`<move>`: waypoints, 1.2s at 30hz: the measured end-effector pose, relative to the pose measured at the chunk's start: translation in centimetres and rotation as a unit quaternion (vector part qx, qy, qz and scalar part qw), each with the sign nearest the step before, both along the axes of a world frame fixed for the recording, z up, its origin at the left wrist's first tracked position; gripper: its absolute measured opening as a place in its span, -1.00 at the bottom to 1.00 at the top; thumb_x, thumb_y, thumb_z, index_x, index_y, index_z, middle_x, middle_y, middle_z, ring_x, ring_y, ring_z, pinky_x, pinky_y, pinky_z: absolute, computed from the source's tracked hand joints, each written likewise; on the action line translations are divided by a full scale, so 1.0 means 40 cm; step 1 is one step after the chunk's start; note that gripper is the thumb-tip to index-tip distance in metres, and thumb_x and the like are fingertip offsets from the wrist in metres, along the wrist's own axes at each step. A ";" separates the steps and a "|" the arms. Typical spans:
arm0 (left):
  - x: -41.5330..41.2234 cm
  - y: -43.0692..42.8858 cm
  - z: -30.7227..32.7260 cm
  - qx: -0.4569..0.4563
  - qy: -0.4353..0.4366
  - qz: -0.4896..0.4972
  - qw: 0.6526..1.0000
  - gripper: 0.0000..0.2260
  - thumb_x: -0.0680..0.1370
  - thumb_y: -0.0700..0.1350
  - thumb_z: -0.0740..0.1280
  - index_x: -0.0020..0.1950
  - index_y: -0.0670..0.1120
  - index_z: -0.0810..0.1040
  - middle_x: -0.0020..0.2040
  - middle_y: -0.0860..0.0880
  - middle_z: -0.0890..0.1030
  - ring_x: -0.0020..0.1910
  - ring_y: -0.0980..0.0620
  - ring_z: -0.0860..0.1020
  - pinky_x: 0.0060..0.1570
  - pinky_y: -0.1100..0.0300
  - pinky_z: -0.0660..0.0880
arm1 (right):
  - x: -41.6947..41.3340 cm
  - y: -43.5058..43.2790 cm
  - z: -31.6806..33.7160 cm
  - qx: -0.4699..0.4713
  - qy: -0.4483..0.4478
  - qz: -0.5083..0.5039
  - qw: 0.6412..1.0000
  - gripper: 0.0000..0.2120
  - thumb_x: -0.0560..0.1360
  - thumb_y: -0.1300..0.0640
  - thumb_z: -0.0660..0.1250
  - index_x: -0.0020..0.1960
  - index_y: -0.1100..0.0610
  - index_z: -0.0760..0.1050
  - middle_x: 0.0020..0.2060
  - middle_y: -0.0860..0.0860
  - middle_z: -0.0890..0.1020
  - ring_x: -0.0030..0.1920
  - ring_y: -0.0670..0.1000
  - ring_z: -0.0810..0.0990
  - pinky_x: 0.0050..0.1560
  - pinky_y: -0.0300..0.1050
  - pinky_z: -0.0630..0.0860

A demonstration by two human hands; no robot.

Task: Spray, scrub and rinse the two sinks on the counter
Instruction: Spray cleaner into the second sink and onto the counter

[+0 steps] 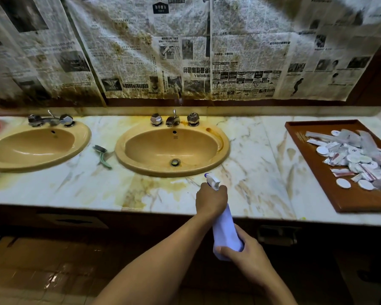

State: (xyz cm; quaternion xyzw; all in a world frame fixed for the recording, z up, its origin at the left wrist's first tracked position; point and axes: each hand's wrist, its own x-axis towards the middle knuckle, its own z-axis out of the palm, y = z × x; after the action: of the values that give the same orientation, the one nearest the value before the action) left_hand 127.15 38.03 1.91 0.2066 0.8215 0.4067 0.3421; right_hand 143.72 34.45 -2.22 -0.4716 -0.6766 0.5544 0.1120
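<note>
Two hands hold the spray bottle (pixel 226 230) over the front edge of the counter (pixel 257 164), the left hand (pixel 211 199) curled round its trigger head, the right hand (pixel 244 252) gripping its base, likely steadying the nozzle toward the right sink (pixel 154 150), the brush (pixel 101 156) lying between it and the left sink (pixel 31 146).
</note>
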 end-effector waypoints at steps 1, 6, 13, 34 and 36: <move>0.001 0.000 -0.001 0.008 -0.008 0.003 1.000 -0.68 0.57 0.05 0.28 0.14 -0.18 0.51 0.00 -0.08 0.63 -0.01 -0.12 0.57 -0.10 0.09 0.42 | -0.002 0.000 -0.001 0.001 -0.001 -0.002 1.000 -0.17 0.37 -0.07 0.59 0.57 -0.10 0.35 0.38 -0.13 0.56 0.26 -0.11 0.56 0.08 -0.24 0.48; 0.013 0.002 0.001 0.043 -0.042 0.009 0.998 -0.47 0.45 0.27 0.35 0.13 -0.16 0.46 0.08 -0.10 0.56 0.08 -0.09 0.60 0.02 0.02 0.54 | 0.001 0.008 -0.002 -0.005 0.009 -0.016 1.000 -0.14 0.31 -0.15 0.59 0.56 -0.08 0.38 0.35 -0.13 0.59 0.26 -0.12 0.58 0.11 -0.20 0.50; 0.005 0.008 -0.001 0.004 0.020 -0.009 1.000 -0.67 0.60 0.05 0.29 0.16 -0.20 0.49 0.09 -0.12 0.60 0.08 -0.15 0.59 -0.02 0.08 0.47 | 0.008 0.009 -0.003 -0.010 0.004 -0.016 1.000 0.03 0.14 -0.34 0.51 0.57 -0.09 0.36 0.38 -0.13 0.57 0.29 -0.09 0.57 0.26 -0.05 0.56; 0.027 0.030 0.004 0.016 0.013 -0.027 0.999 -0.68 0.62 0.08 0.30 0.19 -0.15 0.43 0.05 -0.04 0.56 0.04 -0.08 0.55 -0.05 0.11 0.42 | 0.030 0.021 0.011 -0.017 0.010 -0.021 1.000 0.02 0.19 -0.30 0.52 0.59 -0.07 0.32 0.41 -0.10 0.55 0.32 -0.05 0.55 0.29 -0.04 0.54; 0.030 0.033 -0.005 0.043 -0.028 -0.013 0.999 -0.64 0.60 0.11 0.35 0.16 -0.15 0.43 0.03 -0.03 0.56 0.02 -0.04 0.58 -0.09 0.12 0.44 | 0.030 0.023 0.015 -0.016 0.013 -0.023 1.000 -0.08 0.28 -0.20 0.56 0.57 -0.07 0.35 0.38 -0.11 0.57 0.28 -0.09 0.57 0.22 -0.11 0.54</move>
State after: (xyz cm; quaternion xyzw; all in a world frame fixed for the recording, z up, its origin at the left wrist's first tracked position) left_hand 128.36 39.33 1.71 0.2206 0.7907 0.4426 0.3609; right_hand 144.93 35.39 -1.62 -0.4812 -0.6548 0.5690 0.1258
